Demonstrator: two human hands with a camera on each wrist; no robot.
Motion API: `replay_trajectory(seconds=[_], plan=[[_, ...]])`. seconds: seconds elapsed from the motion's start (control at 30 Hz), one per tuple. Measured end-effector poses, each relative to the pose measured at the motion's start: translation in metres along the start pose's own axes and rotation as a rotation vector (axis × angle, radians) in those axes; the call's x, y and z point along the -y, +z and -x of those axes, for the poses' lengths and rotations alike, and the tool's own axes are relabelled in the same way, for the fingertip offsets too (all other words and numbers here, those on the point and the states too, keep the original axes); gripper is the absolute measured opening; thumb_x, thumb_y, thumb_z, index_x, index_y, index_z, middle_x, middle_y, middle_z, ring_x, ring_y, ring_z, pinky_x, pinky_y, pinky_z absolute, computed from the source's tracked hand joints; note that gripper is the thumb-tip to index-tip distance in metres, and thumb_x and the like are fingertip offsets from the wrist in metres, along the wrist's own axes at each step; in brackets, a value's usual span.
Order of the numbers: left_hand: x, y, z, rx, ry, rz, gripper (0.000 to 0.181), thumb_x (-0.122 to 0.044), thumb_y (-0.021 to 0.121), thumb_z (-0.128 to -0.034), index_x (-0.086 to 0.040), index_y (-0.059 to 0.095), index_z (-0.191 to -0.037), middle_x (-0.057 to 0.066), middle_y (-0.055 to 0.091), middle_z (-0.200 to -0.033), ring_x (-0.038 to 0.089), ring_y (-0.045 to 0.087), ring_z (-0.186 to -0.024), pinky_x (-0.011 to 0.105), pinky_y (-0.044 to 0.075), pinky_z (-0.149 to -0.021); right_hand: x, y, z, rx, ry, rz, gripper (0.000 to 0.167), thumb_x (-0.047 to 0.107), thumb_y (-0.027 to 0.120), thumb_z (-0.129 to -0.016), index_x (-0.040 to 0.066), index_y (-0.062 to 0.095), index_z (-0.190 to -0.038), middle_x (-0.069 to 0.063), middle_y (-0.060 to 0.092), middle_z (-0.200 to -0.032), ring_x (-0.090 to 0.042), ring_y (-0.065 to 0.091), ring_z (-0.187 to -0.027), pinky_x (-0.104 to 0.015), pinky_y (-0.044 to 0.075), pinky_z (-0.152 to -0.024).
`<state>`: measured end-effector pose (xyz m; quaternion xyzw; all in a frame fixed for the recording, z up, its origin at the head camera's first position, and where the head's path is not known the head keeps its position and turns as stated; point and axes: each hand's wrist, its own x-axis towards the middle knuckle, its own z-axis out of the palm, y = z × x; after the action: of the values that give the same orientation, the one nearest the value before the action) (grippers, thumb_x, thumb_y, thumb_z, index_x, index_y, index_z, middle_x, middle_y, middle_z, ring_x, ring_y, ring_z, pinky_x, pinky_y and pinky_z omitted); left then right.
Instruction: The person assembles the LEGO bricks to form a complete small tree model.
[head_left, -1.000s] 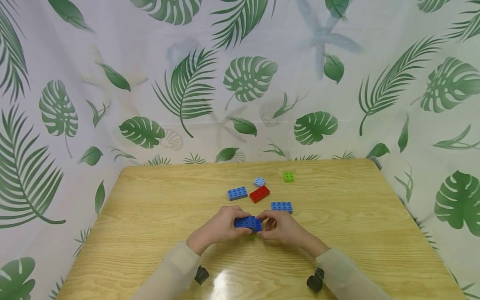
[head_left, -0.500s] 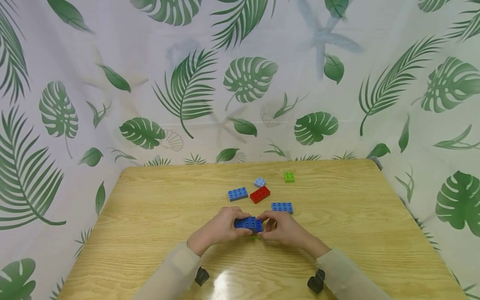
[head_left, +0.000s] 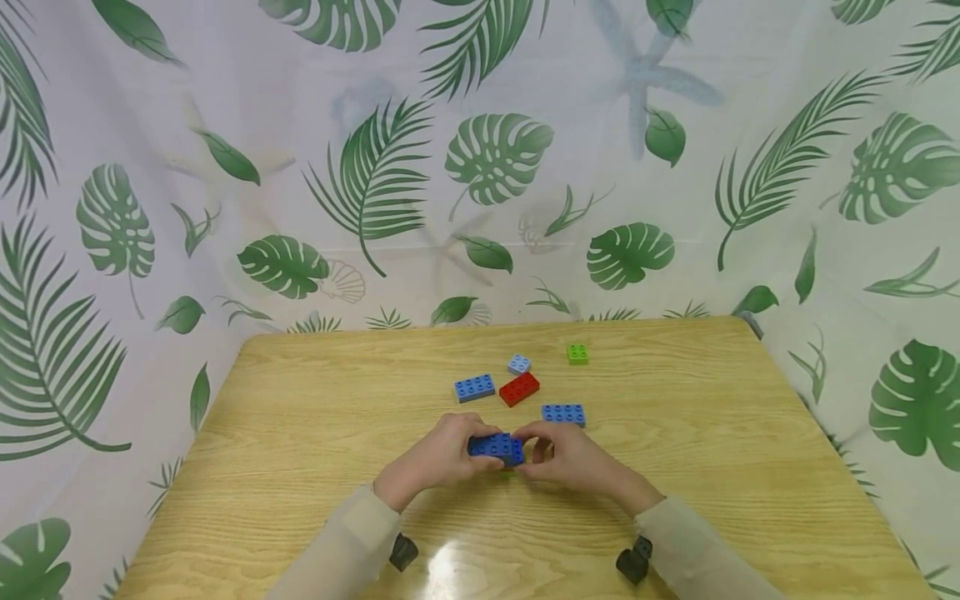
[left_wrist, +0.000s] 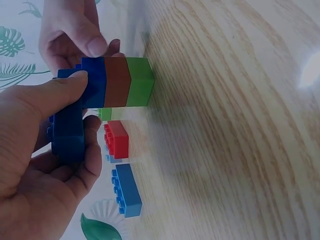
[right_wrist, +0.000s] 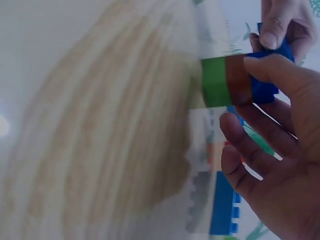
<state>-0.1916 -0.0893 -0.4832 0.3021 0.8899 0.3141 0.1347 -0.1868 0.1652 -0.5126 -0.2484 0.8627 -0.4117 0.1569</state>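
My left hand [head_left: 442, 450] grips a long dark blue brick [left_wrist: 70, 132] between its thumb and curled fingers. This brick lies across the top of a small stack and juts out to the left. The stack has a blue brick [left_wrist: 94, 85], a brownish-red brick [left_wrist: 118, 82] and a green brick [left_wrist: 140, 82] at the bottom, near the tabletop. From the other side my right hand [head_left: 566, 457] pinches the stack with thumb and index finger, its other fingers loosely bent. Whether the long brick is fully pressed onto the studs, I cannot tell.
Behind the hands lie two blue bricks, one at the left [head_left: 475, 387] and one at the right [head_left: 563, 414]. A red brick [head_left: 519, 388], a small light blue brick [head_left: 519, 363] and a small green brick [head_left: 577, 354] are farther back on the wooden table [head_left: 322, 400].
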Motion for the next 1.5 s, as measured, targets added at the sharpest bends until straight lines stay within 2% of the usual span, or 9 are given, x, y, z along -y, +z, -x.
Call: replay_trajectory(seconds=[0.13,0.23,0.33,0.47,0.53,0.7,0.9,1.13,1.5], plan=[[0.0,-0.001,0.0,0.002,-0.007,-0.008,0.048,-0.03,0.08,-0.0959,-0.004,0.071,-0.135,0.008,0.074,-0.115,0.009,0.062,-0.095,0.024,0.054,-0.083,0.003,-0.013,0.004,-0.069,-0.047,0.022,0.047,0.028,0.082,-0.094,0.01,0.069,-0.135,-0.009,0.073,-0.126,-0.017,0.064,-0.092,-0.025,0.053,-0.074],[0.0,-0.002,-0.001,0.005,-0.012,-0.011,0.049,-0.03,0.08,-0.0958,-0.004,0.07,-0.136,0.008,0.074,-0.115,0.009,0.063,-0.097,0.025,0.054,-0.084,-0.001,-0.024,0.004,-0.163,-0.069,0.053,0.042,0.027,0.082,-0.093,0.012,0.072,-0.131,-0.011,0.074,-0.124,-0.021,0.064,-0.095,-0.027,0.053,-0.075],[0.0,-0.002,-0.001,0.009,-0.018,-0.015,0.05,-0.031,0.081,-0.0951,-0.005,0.071,-0.136,0.007,0.074,-0.113,0.009,0.063,-0.097,0.025,0.054,-0.084,-0.008,-0.032,0.004,-0.24,-0.059,0.095,0.04,0.026,0.084,-0.092,0.016,0.073,-0.129,-0.009,0.073,-0.124,-0.025,0.065,-0.101,-0.035,0.056,-0.082],[0.0,-0.002,-0.001,0.009,-0.021,-0.016,0.048,-0.032,0.082,-0.0943,-0.007,0.072,-0.135,0.006,0.075,-0.115,0.011,0.065,-0.101,0.027,0.055,-0.088,-0.018,-0.038,0.001,-0.301,-0.043,0.17,0.042,0.024,0.085,-0.091,0.011,0.073,-0.129,-0.011,0.07,-0.132,-0.034,0.065,-0.114,-0.054,0.057,-0.093],[0.0,-0.002,-0.002,0.008,-0.02,-0.007,0.047,-0.031,0.082,-0.0942,-0.008,0.072,-0.134,0.007,0.075,-0.119,0.013,0.066,-0.105,0.03,0.056,-0.091,-0.023,-0.039,-0.001,-0.319,-0.028,0.206,0.043,0.023,0.085,-0.09,0.008,0.073,-0.129,-0.013,0.069,-0.136,-0.038,0.063,-0.122,-0.059,0.054,-0.099],[0.003,0.0,-0.003,0.005,-0.026,0.031,0.045,-0.031,0.082,-0.0937,-0.009,0.073,-0.132,0.007,0.075,-0.124,0.017,0.067,-0.111,0.035,0.056,-0.096,-0.034,-0.039,-0.004,-0.332,0.009,0.24,0.044,0.023,0.085,-0.09,0.006,0.072,-0.129,-0.018,0.066,-0.14,-0.042,0.056,-0.13,-0.064,0.046,-0.107],[0.007,0.002,-0.003,-0.003,-0.04,0.065,0.045,-0.032,0.083,-0.0927,-0.011,0.074,-0.13,0.006,0.074,-0.126,0.018,0.066,-0.113,0.038,0.055,-0.099,-0.046,-0.04,-0.006,-0.31,0.042,0.243,0.046,0.022,0.085,-0.09,0.004,0.071,-0.13,-0.017,0.068,-0.135,-0.038,0.058,-0.124,-0.061,0.048,-0.104],[0.007,0.001,-0.001,-0.01,-0.054,0.112,0.043,-0.031,0.085,-0.0914,-0.01,0.075,-0.128,0.007,0.074,-0.126,0.019,0.066,-0.113,0.042,0.055,-0.1,-0.06,-0.038,-0.009,-0.279,0.104,0.183,0.047,0.024,0.085,-0.09,0.004,0.071,-0.131,-0.014,0.068,-0.126,-0.032,0.062,-0.117,-0.054,0.05,-0.103],[0.007,0.001,-0.002,-0.015,-0.056,0.122,0.042,-0.029,0.085,-0.091,-0.011,0.075,-0.128,0.006,0.075,-0.125,0.018,0.067,-0.112,0.041,0.056,-0.099,-0.07,-0.037,-0.012,-0.289,0.087,0.197,0.04,0.026,0.085,-0.09,0.008,0.075,-0.124,-0.01,0.069,-0.118,-0.027,0.062,-0.11,-0.047,0.051,-0.097]])
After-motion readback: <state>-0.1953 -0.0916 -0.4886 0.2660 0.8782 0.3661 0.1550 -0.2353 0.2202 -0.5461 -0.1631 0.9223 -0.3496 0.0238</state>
